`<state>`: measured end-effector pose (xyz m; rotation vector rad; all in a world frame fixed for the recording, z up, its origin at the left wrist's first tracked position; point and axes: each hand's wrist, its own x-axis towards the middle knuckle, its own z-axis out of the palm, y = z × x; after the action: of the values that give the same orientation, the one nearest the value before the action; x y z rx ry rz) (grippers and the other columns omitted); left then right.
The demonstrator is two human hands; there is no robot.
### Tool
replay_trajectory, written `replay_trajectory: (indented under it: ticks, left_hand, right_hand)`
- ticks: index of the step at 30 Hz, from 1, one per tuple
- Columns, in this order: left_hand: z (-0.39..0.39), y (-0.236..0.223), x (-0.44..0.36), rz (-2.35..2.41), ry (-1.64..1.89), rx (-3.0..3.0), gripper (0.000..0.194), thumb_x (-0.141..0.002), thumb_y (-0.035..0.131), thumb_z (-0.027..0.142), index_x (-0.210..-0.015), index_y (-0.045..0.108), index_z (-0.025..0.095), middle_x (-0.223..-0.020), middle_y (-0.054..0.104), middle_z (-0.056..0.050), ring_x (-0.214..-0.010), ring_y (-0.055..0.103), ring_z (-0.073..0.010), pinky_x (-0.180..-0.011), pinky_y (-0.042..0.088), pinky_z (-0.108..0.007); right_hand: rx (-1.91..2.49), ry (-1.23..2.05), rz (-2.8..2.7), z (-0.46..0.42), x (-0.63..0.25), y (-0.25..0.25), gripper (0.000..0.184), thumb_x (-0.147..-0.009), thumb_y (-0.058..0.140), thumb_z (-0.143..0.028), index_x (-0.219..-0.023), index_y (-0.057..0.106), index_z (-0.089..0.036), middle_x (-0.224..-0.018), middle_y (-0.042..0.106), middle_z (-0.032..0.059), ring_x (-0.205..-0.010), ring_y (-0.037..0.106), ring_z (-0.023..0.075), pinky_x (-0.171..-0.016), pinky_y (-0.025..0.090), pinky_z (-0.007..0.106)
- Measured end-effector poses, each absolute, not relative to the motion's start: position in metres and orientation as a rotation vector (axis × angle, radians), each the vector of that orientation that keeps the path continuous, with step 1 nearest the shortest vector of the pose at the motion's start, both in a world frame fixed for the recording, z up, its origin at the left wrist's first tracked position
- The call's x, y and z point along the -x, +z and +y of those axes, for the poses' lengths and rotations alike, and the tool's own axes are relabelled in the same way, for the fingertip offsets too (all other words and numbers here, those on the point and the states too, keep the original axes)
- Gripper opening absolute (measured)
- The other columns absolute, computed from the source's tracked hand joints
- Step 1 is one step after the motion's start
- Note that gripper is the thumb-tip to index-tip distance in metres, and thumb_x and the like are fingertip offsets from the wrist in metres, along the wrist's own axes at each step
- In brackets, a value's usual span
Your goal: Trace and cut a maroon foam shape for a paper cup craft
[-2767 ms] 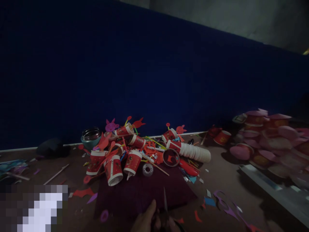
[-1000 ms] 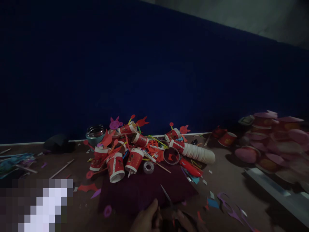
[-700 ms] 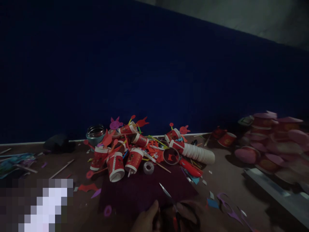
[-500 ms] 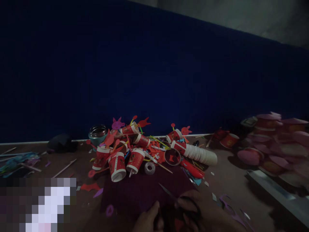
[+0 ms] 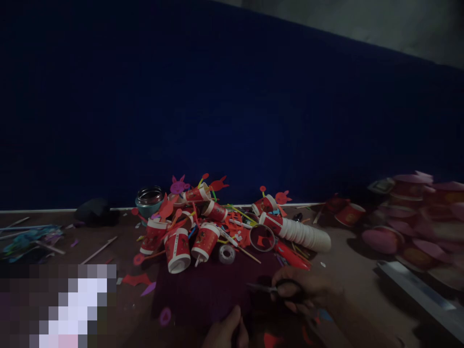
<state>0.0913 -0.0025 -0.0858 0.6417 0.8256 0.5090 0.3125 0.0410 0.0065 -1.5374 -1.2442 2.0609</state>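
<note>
My right hand (image 5: 308, 292) is closed around the black handles of a pair of scissors (image 5: 261, 287). The blades point left, over a dark sheet (image 5: 195, 290) on the table. At the bottom edge is my left hand (image 5: 228, 331), thumb and fingers pressed together; I cannot make out what is between them. A red paper piece (image 5: 270, 340) shows just right of it, partly cut off by the frame. Beyond both hands lies a pile of red paper cups (image 5: 177, 249) with paper cut-outs and straws. A roll of clear tape (image 5: 226, 253) sits at the pile's front.
A stack of nested cups (image 5: 304, 234) lies on its side. Blurred red and pink cups (image 5: 416, 237) are heaped at right, behind a metal ruler-like strip (image 5: 416, 290). A teal jar (image 5: 149, 200) stands by the blue wall (image 5: 232, 106). Paper scraps (image 5: 137, 279) lie at left.
My right hand has moved up and right with the scissors, whose blades now point more level to the left. It now covers the purple scissors seen before. My left hand stays low.
</note>
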Motion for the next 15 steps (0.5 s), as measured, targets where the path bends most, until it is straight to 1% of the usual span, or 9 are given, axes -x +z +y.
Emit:
replay_trajectory:
  ticks: [3, 6, 8, 10, 12, 15]
  left_hand:
    - [-0.003, -0.078, -0.091, 0.826, 0.516, -0.634, 0.06, -0.051, 0.053, 0.078, -0.038, 0.043, 0.02, -0.038, 0.037, 0.003, -0.04, 0.035, -0.0081, -0.047, 0.022, -0.025]
    - [-0.001, -0.07, -0.09, 0.85, 0.52, -0.668, 0.061, -0.051, 0.051, 0.079, -0.037, 0.042, 0.02, -0.039, 0.036, 0.003, -0.042, 0.037, -0.009, -0.049, 0.027, -0.025]
    - [0.0, -0.068, -0.089, 0.853, 0.527, -0.683, 0.061, -0.053, 0.051, 0.078, -0.038, 0.043, 0.02, -0.038, 0.034, 0.004, -0.041, 0.035, -0.0085, -0.05, 0.028, -0.025]
    - [0.0, -0.069, -0.088, 0.861, 0.532, -0.685, 0.059, -0.057, 0.051, 0.076, -0.039, 0.044, 0.019, -0.037, 0.032, 0.005, -0.041, 0.033, -0.0082, -0.05, 0.027, -0.024]
    - [0.0, -0.07, -0.087, 0.876, 0.532, -0.693, 0.059, -0.062, 0.049, 0.073, -0.039, 0.044, 0.02, -0.038, 0.031, 0.005, -0.042, 0.033, -0.0085, -0.05, 0.028, -0.024]
    - [-0.002, -0.07, -0.087, 0.911, 0.557, -0.713, 0.057, -0.07, 0.048, 0.067, -0.039, 0.044, 0.02, -0.04, 0.036, 0.003, -0.045, 0.036, -0.0094, -0.053, 0.032, -0.023]
  right_hand:
    - [1.376, 2.173, -1.419, 0.065, -0.32, 0.005, 0.022, -0.068, 0.061, -0.024, -0.078, 0.068, -0.005, -0.045, 0.061, -0.0022, -0.028, 0.043, 0.0006, -0.027, 0.017, 0.009]
    - [1.241, 2.294, -1.507, 0.09, -0.321, -0.003, 0.026, -0.069, 0.064, -0.027, -0.084, 0.067, -0.005, -0.05, 0.063, -0.0025, -0.03, 0.046, 0.0003, -0.027, 0.019, 0.007]
    - [1.18, 2.48, -1.57, 0.104, -0.32, -0.01, 0.033, -0.064, 0.069, -0.029, -0.086, 0.066, -0.005, -0.05, 0.064, -0.0007, -0.029, 0.049, 0.0038, -0.025, 0.023, 0.009]
    - [1.15, 2.556, -1.588, 0.114, -0.319, -0.017, 0.037, -0.062, 0.072, -0.031, -0.087, 0.066, -0.005, -0.048, 0.063, -0.0006, -0.028, 0.049, 0.0051, -0.023, 0.024, 0.01]
    - [1.131, 2.57, -1.587, 0.118, -0.32, -0.022, 0.037, -0.062, 0.072, -0.033, -0.087, 0.066, -0.006, -0.048, 0.063, -0.0014, -0.027, 0.048, 0.0046, -0.022, 0.024, 0.01]
    - [1.101, 2.571, -1.592, 0.12, -0.323, -0.027, 0.033, -0.064, 0.072, -0.032, -0.086, 0.066, -0.008, -0.052, 0.063, -0.0019, -0.029, 0.048, 0.0036, -0.023, 0.025, 0.009]
